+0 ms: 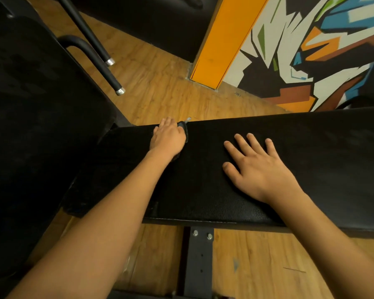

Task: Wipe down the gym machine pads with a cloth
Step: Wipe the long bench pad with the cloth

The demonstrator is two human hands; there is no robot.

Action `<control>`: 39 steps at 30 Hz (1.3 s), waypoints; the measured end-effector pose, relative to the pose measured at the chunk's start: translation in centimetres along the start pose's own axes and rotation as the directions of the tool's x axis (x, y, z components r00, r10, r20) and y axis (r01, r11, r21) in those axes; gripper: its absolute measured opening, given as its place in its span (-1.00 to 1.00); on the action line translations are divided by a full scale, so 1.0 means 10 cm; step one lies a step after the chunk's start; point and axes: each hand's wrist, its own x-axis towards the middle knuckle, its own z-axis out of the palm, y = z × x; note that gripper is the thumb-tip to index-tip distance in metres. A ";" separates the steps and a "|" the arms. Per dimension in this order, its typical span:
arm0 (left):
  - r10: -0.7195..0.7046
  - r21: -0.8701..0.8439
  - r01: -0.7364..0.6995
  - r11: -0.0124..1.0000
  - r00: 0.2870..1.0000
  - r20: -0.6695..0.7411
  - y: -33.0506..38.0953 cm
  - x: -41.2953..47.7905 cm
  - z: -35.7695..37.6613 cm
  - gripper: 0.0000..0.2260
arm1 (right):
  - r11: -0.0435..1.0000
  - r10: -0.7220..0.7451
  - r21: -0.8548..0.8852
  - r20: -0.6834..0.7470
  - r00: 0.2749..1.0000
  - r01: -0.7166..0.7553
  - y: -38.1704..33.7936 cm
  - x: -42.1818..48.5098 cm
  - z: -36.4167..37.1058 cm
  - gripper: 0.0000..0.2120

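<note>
**Most of the wiping lies to the right**

Head view: our left hand [167, 137] presses flat on the dark cloth [183, 131] at the far edge of the bench pad [311, 158], near its left end. Our right hand [257, 167] rests open mid-pad. The bench pad runs left to right, so we judge the sweep goes rightward.

- left hand [167, 137]: bare
- left forearm [108, 212]: bare along its whole visible length
- right hand [255, 167]: bare, fingernails short
- right forearm [324, 231]: bare likewise
</note>
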 end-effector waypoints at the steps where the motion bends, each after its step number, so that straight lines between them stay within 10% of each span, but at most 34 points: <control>1: 0.000 0.003 0.000 1.000 1.000 0.012 0.00 -0.01 -0.02 -0.50 | 1.000 -0.003 -0.007 0.009 1.000 0.003 -0.01 0.00 0.00 -0.31; 30: -0.031 -0.003 0.031 1.000 0.997 -0.072 -0.05 -1.88 0.14 -0.52 | 1.000 -0.006 -0.024 0.033 0.999 0.007 -0.01 0.02 0.01 -0.29; 39: 0.003 -0.023 -0.003 1.000 1.000 -0.010 0.07 -1.16 0.07 -0.54 | 0.999 -0.019 -0.026 0.020 1.000 0.019 -0.01 0.01 0.04 -0.25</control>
